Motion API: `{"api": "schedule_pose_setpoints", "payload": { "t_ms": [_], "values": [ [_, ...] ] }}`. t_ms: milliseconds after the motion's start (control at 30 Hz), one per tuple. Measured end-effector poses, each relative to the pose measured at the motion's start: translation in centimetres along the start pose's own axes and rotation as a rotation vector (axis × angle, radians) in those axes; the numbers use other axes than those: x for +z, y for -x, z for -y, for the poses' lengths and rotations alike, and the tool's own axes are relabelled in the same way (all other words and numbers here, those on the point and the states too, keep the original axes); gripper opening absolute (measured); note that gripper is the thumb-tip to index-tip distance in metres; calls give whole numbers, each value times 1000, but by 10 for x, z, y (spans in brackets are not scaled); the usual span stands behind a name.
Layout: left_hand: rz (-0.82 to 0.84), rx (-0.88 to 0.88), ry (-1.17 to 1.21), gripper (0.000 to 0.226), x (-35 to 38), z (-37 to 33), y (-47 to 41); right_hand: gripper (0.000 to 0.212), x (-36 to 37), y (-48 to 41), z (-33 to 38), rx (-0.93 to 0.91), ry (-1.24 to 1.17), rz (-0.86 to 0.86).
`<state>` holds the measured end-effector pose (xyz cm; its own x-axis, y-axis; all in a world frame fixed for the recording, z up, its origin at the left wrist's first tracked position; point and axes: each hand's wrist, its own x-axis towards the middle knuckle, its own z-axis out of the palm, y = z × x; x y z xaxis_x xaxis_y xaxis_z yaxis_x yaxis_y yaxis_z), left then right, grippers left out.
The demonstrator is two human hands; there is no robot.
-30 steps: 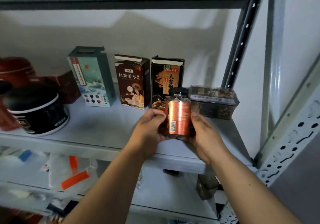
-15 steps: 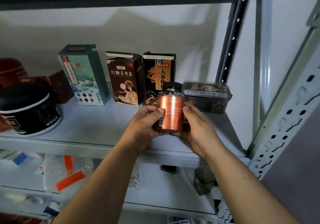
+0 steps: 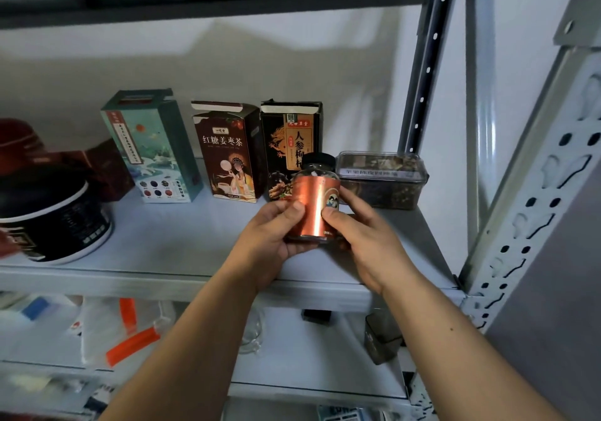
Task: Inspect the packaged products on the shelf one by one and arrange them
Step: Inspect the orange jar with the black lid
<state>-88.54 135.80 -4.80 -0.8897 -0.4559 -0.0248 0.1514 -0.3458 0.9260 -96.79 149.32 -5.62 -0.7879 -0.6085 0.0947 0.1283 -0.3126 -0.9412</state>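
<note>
A small jar (image 3: 313, 201) with a copper-orange label and a black lid is held upright just above the grey shelf (image 3: 182, 241). My left hand (image 3: 270, 235) grips its left side and bottom, thumb on the label. My right hand (image 3: 364, 235) grips its right side, thumb on the label's front. Behind the jar stand a black-and-gold box (image 3: 289, 141), a brown tea box (image 3: 227, 150) and a teal box (image 3: 153, 144). A clear plastic tub (image 3: 383, 178) of dried pieces sits at the far right.
A black round tub with a white rim (image 3: 55, 222) sits at the left, dark red boxes (image 3: 97, 167) behind it. A perforated metal upright (image 3: 533, 199) bounds the right side. The lower shelf (image 3: 309, 355) holds plastic bags with orange strips (image 3: 130, 339) and a small dark container (image 3: 382, 336).
The jar has been turned in my hands: the barcode side has rotated away and a small picture now shows at the label's right. The view has shifted slightly.
</note>
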Motion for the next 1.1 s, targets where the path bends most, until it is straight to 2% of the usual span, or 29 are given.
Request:
{"api": "schedule_pose_setpoints", "payload": {
  "t_ms": [67,167,267,433,467,567,633,800,1100],
  "values": [
    [12,-8,-1,39,0,0,0,62,2,1,1,12,-10,-6],
    [-7,-18,3,21,-2,1,-2,55,1,-2,0,15,-29,3],
    [-19,-47,31,18,-2,1,-5,50,0,-3,-1,-5,8,22],
    [-9,-44,-3,14,-1,2,-7,59,-2,0,-2,-50,82,19],
    [-1,-40,1,14,-2,3,-7,58,-2,0,-3,-56,87,14],
    [39,-29,11,44,-6,4,-7,62,-4,-1,-6,-65,129,-5],
    [84,-32,-7,52,-6,4,-6,62,-6,-2,-7,-48,125,-19],
    [8,-61,39,23,-3,2,-5,47,-6,-1,-5,-54,68,-19],
    [21,-101,57,22,-2,0,-5,48,-2,1,-1,-80,37,2]
  ]
}}
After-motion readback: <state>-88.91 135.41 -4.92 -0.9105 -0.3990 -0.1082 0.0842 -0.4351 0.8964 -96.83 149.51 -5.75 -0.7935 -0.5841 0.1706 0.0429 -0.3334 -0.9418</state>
